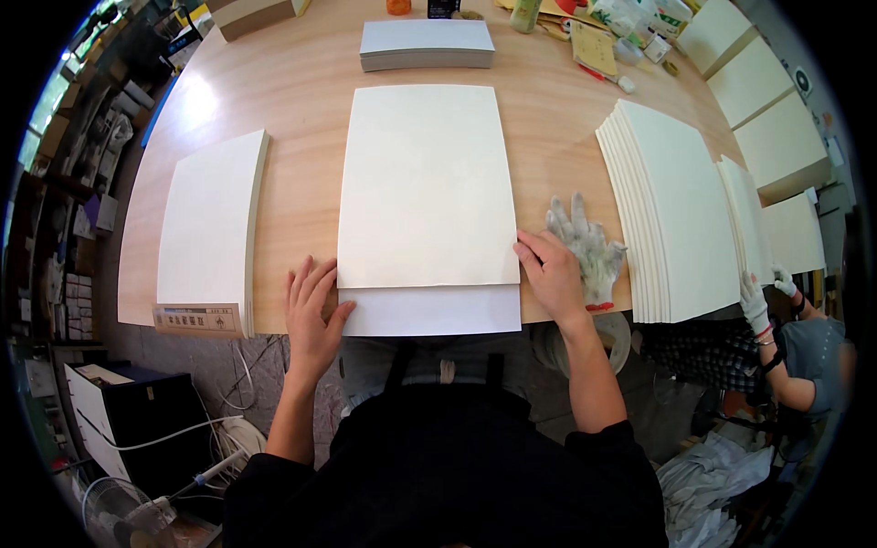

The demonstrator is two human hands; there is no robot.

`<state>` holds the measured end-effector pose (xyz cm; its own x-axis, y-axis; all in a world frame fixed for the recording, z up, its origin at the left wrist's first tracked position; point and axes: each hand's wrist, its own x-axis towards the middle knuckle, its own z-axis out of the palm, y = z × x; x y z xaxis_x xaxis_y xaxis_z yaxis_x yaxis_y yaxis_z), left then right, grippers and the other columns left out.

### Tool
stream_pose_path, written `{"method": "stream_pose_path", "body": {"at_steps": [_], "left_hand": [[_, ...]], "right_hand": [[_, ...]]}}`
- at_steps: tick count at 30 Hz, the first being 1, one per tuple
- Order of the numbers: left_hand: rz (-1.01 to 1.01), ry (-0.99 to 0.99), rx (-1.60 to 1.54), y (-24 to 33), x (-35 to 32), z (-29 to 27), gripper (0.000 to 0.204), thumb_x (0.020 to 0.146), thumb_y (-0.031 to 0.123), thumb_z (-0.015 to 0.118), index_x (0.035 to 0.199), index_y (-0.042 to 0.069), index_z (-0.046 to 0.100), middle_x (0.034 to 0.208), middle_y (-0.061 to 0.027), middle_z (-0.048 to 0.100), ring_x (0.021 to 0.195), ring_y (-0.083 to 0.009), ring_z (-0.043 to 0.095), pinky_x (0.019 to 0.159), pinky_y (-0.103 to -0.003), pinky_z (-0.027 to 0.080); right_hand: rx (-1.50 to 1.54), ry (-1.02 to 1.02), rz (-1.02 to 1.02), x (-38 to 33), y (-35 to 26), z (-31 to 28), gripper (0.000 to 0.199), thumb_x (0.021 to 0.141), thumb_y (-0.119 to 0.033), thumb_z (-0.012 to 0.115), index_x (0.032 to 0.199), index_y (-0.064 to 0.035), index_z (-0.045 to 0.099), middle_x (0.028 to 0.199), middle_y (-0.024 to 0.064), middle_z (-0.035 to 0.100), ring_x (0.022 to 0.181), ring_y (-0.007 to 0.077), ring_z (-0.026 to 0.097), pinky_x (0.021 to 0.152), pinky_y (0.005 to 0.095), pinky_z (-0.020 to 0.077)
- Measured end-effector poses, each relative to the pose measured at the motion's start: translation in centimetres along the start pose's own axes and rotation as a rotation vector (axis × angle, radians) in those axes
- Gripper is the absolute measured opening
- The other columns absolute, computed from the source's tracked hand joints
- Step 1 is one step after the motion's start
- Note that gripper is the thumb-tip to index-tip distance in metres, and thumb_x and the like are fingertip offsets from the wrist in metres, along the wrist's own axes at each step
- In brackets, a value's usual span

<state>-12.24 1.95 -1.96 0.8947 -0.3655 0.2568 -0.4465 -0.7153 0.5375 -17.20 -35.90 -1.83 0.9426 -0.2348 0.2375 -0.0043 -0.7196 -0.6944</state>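
Note:
In front of me on the table lies a large cream paper panel (427, 187). A white sheet (429, 311) shows from under its near edge and reaches the table's front edge; how thick the panel is, I cannot tell. My left hand (315, 306) rests open by the near left corner, its fingers stretched along the panel's side and the thumb by the white sheet. At the right side, my right hand (553, 274) has its thumb and forefinger closed on the panel's edge. A grey-white work glove (589, 248) with a red cuff lies just beyond that hand.
A cream paper stack (210, 219) with a printed tan strip lies left. Several layered cream blocks (662, 215) lie right. White sheets (426, 46) are piled at the back, near cluttered small items. A co-worker's gloved hand (755, 303) touches the right-hand blocks. A fan (123, 511) stands lower left.

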Motion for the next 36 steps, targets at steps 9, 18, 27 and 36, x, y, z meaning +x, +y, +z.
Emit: {"method": "stream_pose_path", "body": {"at_steps": [9, 18, 27, 36], "left_hand": [[0.005, -0.001, -0.004, 0.1, 0.0, -0.1, 0.051, 0.089, 0.013, 0.079, 0.136, 0.0, 0.065, 0.148, -0.0099, 0.063, 0.15, -0.0368, 0.044, 0.129, -0.055, 0.021], [-0.007, -0.023, -0.002, -0.2, 0.1, 0.0, 0.058, 0.088, 0.018, 0.08, 0.14, 0.002, 0.06, 0.149, -0.013, 0.06, 0.149, -0.0373, 0.045, 0.128, -0.055, 0.022], [0.348, -0.343, 0.063, 7.0, 4.9, -1.5, 0.1, 0.078, 0.04, 0.091, 0.158, 0.005, 0.042, 0.165, -0.0221, 0.038, 0.148, -0.0405, 0.043, 0.124, -0.054, 0.034], [0.462, -0.498, 0.141, 6.8, 6.0, -0.9, 0.115, 0.068, 0.049, 0.094, 0.16, 0.006, 0.04, 0.169, -0.0218, 0.033, 0.139, -0.0428, 0.05, 0.119, -0.053, 0.041]], "right_hand": [[0.057, -0.003, 0.028, 0.0, 0.0, 0.1, 0.026, 0.1, -0.021, 0.071, 0.116, -0.0013, 0.076, 0.095, 0.0146, 0.071, 0.085, 0.0343, 0.069, 0.075, 0.0406, 0.0541], [0.092, -0.005, 0.085, -0.1, -0.7, -0.2, 0.024, 0.099, -0.014, 0.07, 0.118, -0.0002, 0.074, 0.092, 0.0121, 0.07, 0.077, 0.0262, 0.067, 0.072, 0.0363, 0.0535], [-0.259, 0.149, 0.048, -2.1, 0.6, -5.8, 0.018, 0.099, -0.011, 0.066, 0.11, 0.0017, 0.074, 0.1, 0.0148, 0.071, 0.089, 0.0328, 0.068, 0.081, 0.0416, 0.0538], [-0.057, -0.001, 0.095, -4.2, -0.1, -6.2, 0.03, 0.098, -0.014, 0.07, 0.122, 0.002, 0.071, 0.13, 0.0183, 0.068, 0.117, 0.0341, 0.066, 0.099, 0.0407, 0.0515]]}}
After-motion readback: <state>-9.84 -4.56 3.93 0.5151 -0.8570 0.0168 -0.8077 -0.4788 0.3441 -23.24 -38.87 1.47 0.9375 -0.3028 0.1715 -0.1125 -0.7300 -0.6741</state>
